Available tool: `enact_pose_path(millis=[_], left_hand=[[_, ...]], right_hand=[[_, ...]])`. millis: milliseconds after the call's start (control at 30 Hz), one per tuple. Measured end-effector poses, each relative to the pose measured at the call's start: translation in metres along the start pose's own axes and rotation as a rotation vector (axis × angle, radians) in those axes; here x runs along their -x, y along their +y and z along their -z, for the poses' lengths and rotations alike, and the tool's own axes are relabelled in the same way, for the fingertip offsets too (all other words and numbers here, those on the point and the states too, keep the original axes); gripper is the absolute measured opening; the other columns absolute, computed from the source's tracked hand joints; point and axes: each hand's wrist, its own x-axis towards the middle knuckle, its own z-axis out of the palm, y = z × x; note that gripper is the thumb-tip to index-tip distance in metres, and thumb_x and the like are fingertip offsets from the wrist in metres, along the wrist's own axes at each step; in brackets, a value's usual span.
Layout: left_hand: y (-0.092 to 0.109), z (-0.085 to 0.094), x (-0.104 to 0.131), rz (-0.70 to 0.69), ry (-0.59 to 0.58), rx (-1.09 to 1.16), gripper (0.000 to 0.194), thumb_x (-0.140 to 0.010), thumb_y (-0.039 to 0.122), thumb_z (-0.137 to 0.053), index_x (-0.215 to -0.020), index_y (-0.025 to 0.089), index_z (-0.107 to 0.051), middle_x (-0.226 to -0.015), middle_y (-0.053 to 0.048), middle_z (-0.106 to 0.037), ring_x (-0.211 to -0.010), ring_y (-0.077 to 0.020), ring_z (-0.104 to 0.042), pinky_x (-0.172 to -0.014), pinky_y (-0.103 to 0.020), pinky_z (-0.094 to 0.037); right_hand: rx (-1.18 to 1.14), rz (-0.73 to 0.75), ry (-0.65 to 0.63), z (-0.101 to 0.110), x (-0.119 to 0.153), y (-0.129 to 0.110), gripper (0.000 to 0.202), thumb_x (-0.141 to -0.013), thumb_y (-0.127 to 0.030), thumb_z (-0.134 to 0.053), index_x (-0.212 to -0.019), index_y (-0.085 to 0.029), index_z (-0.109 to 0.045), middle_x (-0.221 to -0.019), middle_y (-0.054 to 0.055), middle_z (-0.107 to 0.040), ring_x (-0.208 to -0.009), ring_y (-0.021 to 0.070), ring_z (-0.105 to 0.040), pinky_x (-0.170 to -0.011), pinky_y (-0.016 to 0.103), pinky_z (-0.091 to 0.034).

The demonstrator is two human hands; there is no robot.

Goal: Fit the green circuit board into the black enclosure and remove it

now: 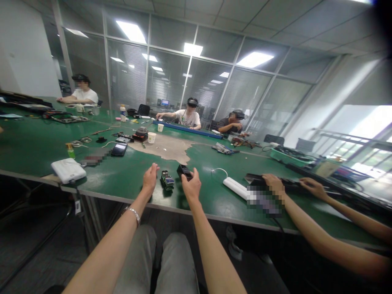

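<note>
My right hand (192, 184) grips a small black box-shaped case (183, 170) just above the green table (211, 175). To its left lies a small green circuit-board assembly (167, 181) with metal parts and a bluish block on it. My left hand (150, 179) is beside that assembly on the other side, apart from it. Its fingers are curled together, and whatever they may hold is too small or hidden to name. A bracelet circles the left wrist.
At right a co-worker's hands (274, 185) handle a dark long part near a white power strip (235, 188). A white box (69, 169), a phone (119, 149) and paper cups (152, 137) stand left and ahead. Other people sit across the table.
</note>
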Motion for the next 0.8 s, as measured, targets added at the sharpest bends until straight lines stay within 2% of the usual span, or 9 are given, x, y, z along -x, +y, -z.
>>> enact_pose_path(millis=[200,467,667,800], left_hand=[[0.000,0.000,0.000,0.027,0.003,0.032,0.064,-0.088,0.063,-0.034,-0.115,0.013,-0.064,-0.110,-0.015,-0.069,-0.105,-0.0235,-0.064,-0.095,-0.038,-0.045],[0.000,0.001,0.001,0.033,0.005,0.031,0.062,-0.089,0.062,-0.034,-0.115,0.014,-0.064,-0.110,-0.015,-0.070,-0.107,-0.0237,-0.063,-0.098,-0.039,-0.043],[0.003,0.000,0.003,0.023,0.003,0.012,0.063,-0.089,0.062,-0.033,-0.114,0.013,-0.064,-0.111,-0.015,-0.069,-0.107,-0.0232,-0.063,-0.098,-0.038,-0.043],[0.004,0.000,0.004,0.009,-0.002,-0.006,0.065,-0.089,0.064,-0.031,-0.112,0.013,-0.065,-0.110,-0.015,-0.069,-0.106,-0.0230,-0.064,-0.097,-0.038,-0.044]], right_hand=[[0.052,0.036,0.010,-0.004,0.003,0.029,0.066,-0.076,-0.031,-0.058,-0.134,-0.003,-0.043,-0.119,0.020,-0.061,-0.110,0.0298,-0.058,-0.097,0.041,-0.042],[0.101,0.056,0.015,-0.008,0.011,0.041,0.084,-0.072,-0.040,-0.064,-0.139,0.001,-0.035,-0.135,0.027,-0.047,-0.125,0.0344,-0.046,-0.105,0.045,-0.034],[0.093,0.026,-0.040,-0.003,0.015,0.037,0.076,-0.074,-0.038,-0.063,-0.136,-0.001,-0.041,-0.122,0.025,-0.058,-0.112,0.0339,-0.057,-0.096,0.045,-0.042],[0.053,-0.016,-0.040,0.004,0.017,0.025,0.074,-0.076,-0.043,-0.063,-0.136,-0.004,-0.042,-0.117,0.023,-0.063,-0.108,0.0320,-0.061,-0.093,0.044,-0.045]])
